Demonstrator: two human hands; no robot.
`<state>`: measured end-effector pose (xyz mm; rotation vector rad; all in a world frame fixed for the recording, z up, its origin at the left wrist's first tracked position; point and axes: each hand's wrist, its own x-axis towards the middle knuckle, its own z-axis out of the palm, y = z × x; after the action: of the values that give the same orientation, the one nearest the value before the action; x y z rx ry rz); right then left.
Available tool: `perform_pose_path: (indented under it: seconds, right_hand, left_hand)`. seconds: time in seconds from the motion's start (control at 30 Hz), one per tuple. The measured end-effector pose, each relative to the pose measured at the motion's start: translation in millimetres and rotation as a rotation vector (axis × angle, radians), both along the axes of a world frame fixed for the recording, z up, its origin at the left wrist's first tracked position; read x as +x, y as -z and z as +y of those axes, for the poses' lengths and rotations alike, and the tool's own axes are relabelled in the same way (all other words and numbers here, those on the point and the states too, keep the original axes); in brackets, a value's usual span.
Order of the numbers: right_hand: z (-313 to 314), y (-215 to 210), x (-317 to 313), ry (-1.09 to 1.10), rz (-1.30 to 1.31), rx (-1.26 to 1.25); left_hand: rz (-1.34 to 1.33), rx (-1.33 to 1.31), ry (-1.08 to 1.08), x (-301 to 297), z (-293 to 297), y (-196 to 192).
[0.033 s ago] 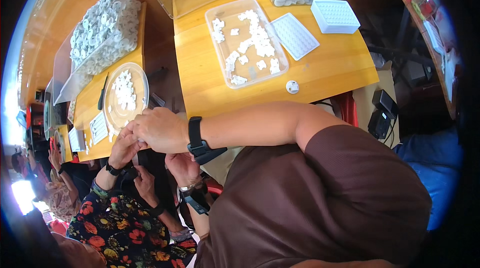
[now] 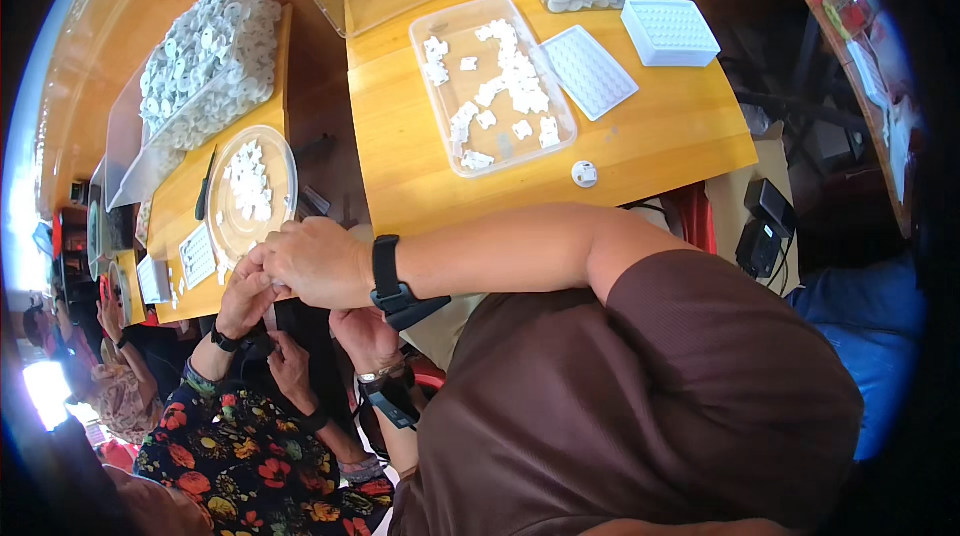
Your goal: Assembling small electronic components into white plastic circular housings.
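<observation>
My right hand (image 2: 318, 261) reaches across to the left, a black strap on its wrist. Its fingers are closed and meet the fingers of a co-worker's hand (image 2: 245, 301). Something small and whitish shows between the two hands, mostly hidden by fingers. Below my right wrist is my left hand (image 2: 365, 338), with a metal band and a black strapped device at its wrist; its fingertips are hidden. Just beyond the hands stands a round clear tray (image 2: 283, 211) with a heap of small white plastic parts (image 2: 248, 181).
On the wooden table (image 2: 400, 176) a rectangular clear tray (image 2: 470, 121) holds white parts. Beside it are a white grid tray (image 2: 590, 71), a stack of such trays (image 2: 672, 34) and one round white part (image 2: 585, 174). Full bins (image 2: 215, 51) stand behind. A co-worker in a floral top (image 2: 250, 466) sits left.
My right wrist and its strap have shifted very slightly to the left. Nothing else has visibly moved.
</observation>
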<state>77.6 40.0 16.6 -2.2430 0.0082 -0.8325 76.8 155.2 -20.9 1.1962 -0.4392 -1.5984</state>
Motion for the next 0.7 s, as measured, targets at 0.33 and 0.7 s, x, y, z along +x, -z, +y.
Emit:
perform_pose_path:
  seconds: [0.33,0.7]
  right_hand:
    - [-42,-16,-114,-0.187,0.036,-0.13]
    - [-130,-2,-295,0.516,0.585,-0.046]
  left_hand:
    - [0.495,-0.345,-0.574,36,15,51]
    - [0.389,-0.419,-0.421,-4,-44,-3]
